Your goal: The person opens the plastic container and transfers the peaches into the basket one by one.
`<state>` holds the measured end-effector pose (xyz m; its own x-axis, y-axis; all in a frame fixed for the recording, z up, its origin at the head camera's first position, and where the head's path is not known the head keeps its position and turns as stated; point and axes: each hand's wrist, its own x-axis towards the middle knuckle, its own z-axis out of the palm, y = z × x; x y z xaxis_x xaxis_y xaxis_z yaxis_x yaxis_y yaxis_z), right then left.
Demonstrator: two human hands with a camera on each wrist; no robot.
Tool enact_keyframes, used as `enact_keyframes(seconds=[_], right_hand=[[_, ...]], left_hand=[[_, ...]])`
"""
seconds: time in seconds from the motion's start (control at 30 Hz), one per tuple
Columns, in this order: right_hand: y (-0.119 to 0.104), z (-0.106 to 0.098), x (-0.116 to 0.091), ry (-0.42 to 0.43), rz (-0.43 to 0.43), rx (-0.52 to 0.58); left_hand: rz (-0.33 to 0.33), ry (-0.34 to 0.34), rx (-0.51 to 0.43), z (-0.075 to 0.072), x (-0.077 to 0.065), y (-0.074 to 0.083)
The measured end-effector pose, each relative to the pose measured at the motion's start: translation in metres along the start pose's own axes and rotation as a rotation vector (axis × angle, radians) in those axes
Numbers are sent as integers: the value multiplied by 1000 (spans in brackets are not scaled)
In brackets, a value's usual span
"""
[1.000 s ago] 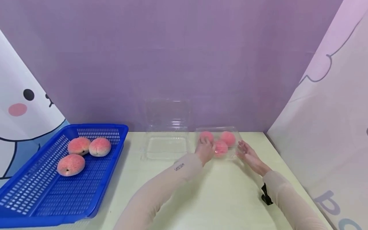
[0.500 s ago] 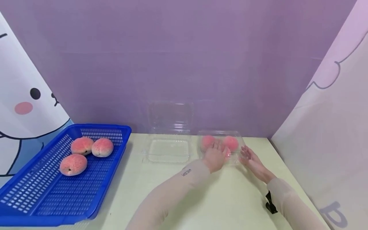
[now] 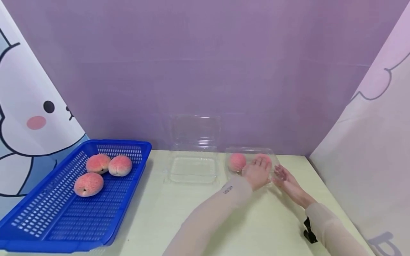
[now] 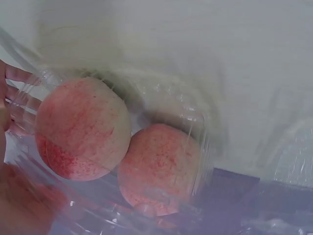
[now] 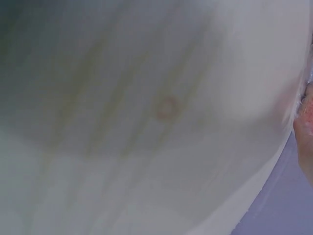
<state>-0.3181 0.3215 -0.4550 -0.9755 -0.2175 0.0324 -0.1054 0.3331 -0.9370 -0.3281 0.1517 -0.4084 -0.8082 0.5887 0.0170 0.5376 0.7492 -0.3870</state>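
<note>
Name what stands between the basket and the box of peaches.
An open clear box stands between the basket and the box of peaches in the head view.

free table (image 3: 153, 217) between blue basket (image 3: 89, 213) and left sleeve (image 3: 211, 217), left hand (image 3: 257, 173) in the way at peach box (image 3: 250, 152)

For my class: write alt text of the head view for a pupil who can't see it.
A person's left hand lies over a clear rectangular plastic box showing two round pink peaches, with the right hand at its right side. Further left stands an open clear plastic box, then a blue perforated plastic basket with three pinkish peaches.
</note>
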Motion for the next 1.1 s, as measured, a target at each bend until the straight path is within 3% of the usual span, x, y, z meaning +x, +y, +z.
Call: enact_keyframes(seconds=[0.13,0.23,0.6,0.83,1.1], right_hand=[[0,0,-1,-5,14,-3],[1,0,-1,-9,24,-17],[-1,-1,2,-8,28,-6],[-3,-3,3,-13,20,-1],[-1,-3,1,-2,14,8]], left_hand=[[63,15,111,1,1,6],[102,64,190,4,4,12],[169,127,409,3,13,16],[198,104,430,-9,15,13],[164,49,275,-15,22,18]])
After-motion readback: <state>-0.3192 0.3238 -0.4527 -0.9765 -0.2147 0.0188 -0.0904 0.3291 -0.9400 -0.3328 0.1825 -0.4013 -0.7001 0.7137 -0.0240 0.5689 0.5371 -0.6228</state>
